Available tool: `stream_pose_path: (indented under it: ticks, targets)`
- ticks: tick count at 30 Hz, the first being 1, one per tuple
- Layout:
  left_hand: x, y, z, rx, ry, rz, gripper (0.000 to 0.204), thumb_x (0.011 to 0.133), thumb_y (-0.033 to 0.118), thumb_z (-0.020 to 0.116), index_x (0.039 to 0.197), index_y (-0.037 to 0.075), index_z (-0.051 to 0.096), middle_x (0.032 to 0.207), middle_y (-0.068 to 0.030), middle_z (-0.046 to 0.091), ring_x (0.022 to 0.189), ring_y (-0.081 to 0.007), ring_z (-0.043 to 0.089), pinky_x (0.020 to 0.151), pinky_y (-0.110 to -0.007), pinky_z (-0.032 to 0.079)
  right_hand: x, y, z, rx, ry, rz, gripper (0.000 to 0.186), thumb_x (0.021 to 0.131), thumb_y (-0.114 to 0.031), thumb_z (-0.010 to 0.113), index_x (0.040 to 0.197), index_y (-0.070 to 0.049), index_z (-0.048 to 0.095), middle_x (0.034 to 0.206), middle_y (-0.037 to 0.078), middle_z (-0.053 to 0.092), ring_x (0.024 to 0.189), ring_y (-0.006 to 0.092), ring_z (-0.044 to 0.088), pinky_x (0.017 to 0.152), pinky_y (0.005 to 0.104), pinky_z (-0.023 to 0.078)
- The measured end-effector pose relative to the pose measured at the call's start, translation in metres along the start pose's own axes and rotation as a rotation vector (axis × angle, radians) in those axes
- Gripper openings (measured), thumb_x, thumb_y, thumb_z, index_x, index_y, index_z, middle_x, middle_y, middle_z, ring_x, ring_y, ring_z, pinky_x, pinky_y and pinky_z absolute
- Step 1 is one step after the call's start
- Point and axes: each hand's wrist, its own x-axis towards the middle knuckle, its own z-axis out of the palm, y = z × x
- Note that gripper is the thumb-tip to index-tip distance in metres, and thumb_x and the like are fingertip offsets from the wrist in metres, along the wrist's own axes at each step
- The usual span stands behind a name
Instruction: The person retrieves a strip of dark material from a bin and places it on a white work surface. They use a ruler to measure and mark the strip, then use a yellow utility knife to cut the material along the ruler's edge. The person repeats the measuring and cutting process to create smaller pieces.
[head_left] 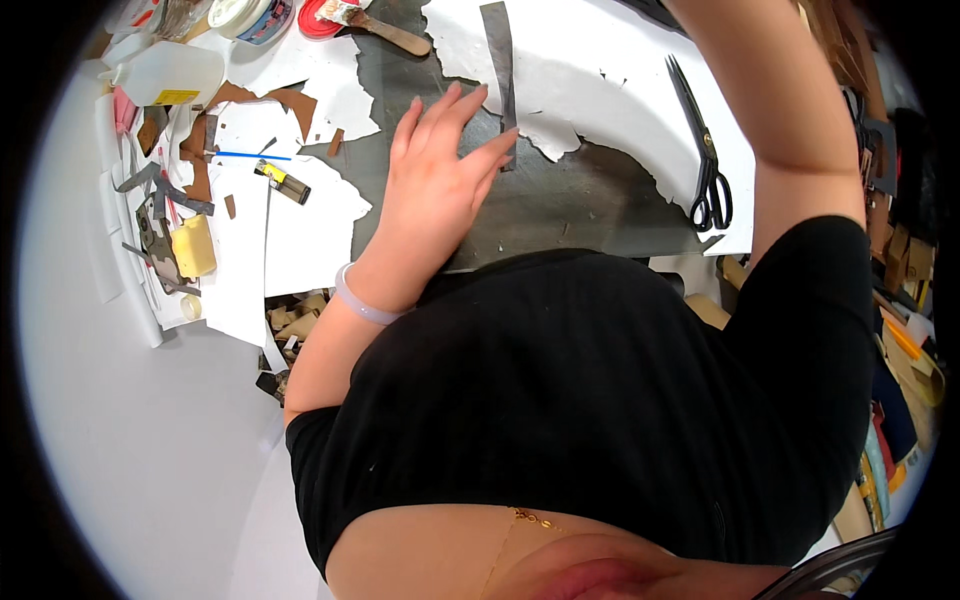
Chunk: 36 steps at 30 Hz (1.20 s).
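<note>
The grey strip lies at one o'clock from the left hand, running over ragged white paper toward the dark surface; that hand is palm down, its fingers loosely spread, with one digit crossing the strip's near end and no closed grip on it, and whether it presses or only hovers I cannot tell; the right forearm leaves the view at about one o'clock, so the right hand's opening and hold cannot be told; a light or slanting touch could let the strip skew or curl, and a torn paper edge beneath could snag it; the black scissors lie at three o'clock, their handles close to the near edge, where a dropped right elbow could knock them off; at eleven o'clock a wooden-handled brush with pale residue rests by a red lid, and a bump to its handle could smear the paper; at nine o'clock a lighter sits among scraps, where a leftward sweep could scatter everything.
</note>
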Motion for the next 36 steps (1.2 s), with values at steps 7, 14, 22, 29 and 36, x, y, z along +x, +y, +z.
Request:
stream_pose_path:
  ticks: [7,14,22,29,36]
  targets:
    - [-0.002,0.011,0.008,-0.038,0.018,-0.094,0.018,0.087,0.014,0.078,0.106,0.012,0.079,0.104,-0.0044,0.066,0.096,-0.025,0.063,0.088,-0.041,0.047,-0.134,0.047,0.075,0.246,-0.255,-0.149,0.023,0.088,-0.009,0.065,0.11,-0.011,0.073,0.12,0.014,0.067,0.111,0.0363,0.061,0.101,0.0454,0.048]
    - [0.002,0.012,0.022,-0.084,0.013,-0.199,0.011,0.088,0.013,0.077,0.099,0.012,0.079,0.093,-0.0027,0.068,0.088,-0.0254,0.064,0.084,-0.039,0.046,-0.161,0.055,0.084,0.061,-0.177,-0.158,0.017,0.087,-0.019,0.068,0.101,-0.013,0.074,0.129,0.011,0.063,0.123,0.0321,0.056,0.11,0.051,0.04]
    - [0.013,0.007,0.024,-0.137,0.06,-0.17,0.013,0.084,0.013,0.08,0.097,0.014,0.079,0.099,-0.0007,0.068,0.093,-0.0247,0.064,0.084,-0.039,0.046,-0.163,0.043,0.06,-0.14,-0.345,-0.127,0.009,0.084,-0.019,0.066,0.083,-0.013,0.073,0.097,0.007,0.067,0.105,0.029,0.064,0.108,0.0557,0.041]
    - [0.041,-0.009,0.019,0.043,-0.052,0.048,0.035,0.082,0.023,0.083,0.117,0.024,0.078,0.144,-0.0069,0.059,0.138,-0.0351,0.052,0.118,-0.058,0.034,-0.17,0.051,0.073,-0.215,-0.28,-0.194,0.01,0.083,-0.018,0.065,0.081,-0.012,0.073,0.094,0.009,0.068,0.1,0.0303,0.065,0.104,0.0532,0.044]
    - [0.045,-0.025,0.021,-0.001,-0.143,0.058,0.041,0.081,0.029,0.084,0.121,0.029,0.077,0.151,-0.0095,0.053,0.145,-0.0398,0.044,0.12,-0.065,0.027,-0.166,0.064,0.059,-0.039,-0.368,-0.066,0.011,0.081,-0.023,0.07,0.083,-0.014,0.074,0.094,0.009,0.068,0.099,0.0305,0.065,0.088,0.0462,0.049]
